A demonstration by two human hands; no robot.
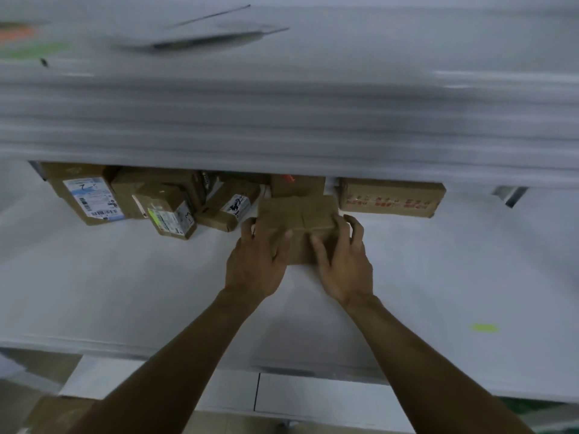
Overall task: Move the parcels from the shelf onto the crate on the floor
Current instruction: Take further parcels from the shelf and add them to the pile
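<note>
Head camera looks down onto a white shelf [423,261], where the person has both hands on a plain brown parcel [297,214] near the middle of the board. It looks like the picking-up step: the parcel seems to sit on the shelf, not yet lifted, and none of the load has visibly reached the crate (which I cannot make out here; only a blurred strip of floor shows below the shelf's near edge).

The left hand [257,264] wraps the parcel's left end, thumb lying across the near top face and fingers curled round the far-left corner. The right hand [344,264] takes the right end in the same way, thumb on top, its fingers spread fairly wide and hooked over the right side. Both hands are partly open, moulded to the box, neither one clenched.

Behind it a row of other parcels lines the back of the shelf: a labelled box [84,192] at far left, a small box with a green sticker [170,211], a tilted parcel [228,205] just left of the held one, and a long box with red print [391,197] to the right. The held parcel stands just in front of another brown box.

Next, I judge, the hands must squeeze inward, draw the parcel toward the near edge clear of its neighbours, then lower it to the floor.
</note>
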